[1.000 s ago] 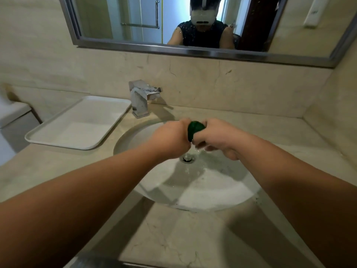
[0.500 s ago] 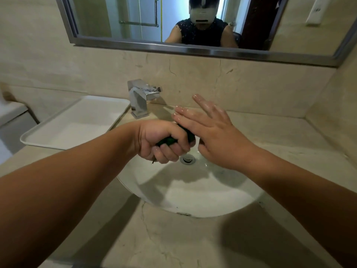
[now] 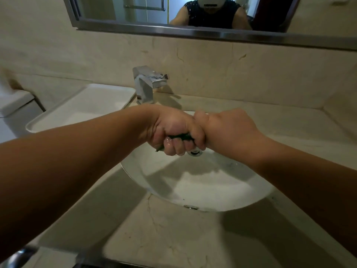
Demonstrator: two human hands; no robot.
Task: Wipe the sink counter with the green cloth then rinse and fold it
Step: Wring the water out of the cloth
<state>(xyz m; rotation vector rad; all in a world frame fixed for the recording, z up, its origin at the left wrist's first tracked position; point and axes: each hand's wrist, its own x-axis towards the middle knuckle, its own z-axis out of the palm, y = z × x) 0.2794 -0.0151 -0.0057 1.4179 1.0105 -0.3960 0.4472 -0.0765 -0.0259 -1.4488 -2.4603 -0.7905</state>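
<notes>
The beige stone worktop (image 3: 173, 238) carries a round white sink (image 3: 202, 186), with a white tray (image 3: 87, 109) at its left and a square chrome tap (image 3: 144, 86) behind. Over the basin, the left hand (image 3: 173, 130) has its wet fingers (image 3: 171, 147) clenched tight around the green cloth (image 3: 179, 136) (only a dark sliver shows). The right hand (image 3: 228, 130) is curled and pressed against the left; whether it grips the cloth too is hidden.

We are bare-armed down to the left hand (image 3: 173, 130) and right hand (image 3: 229, 130); mirrored, we wear a dark sleeveless top (image 3: 210, 18) and a white headset (image 3: 211, 0).
</notes>
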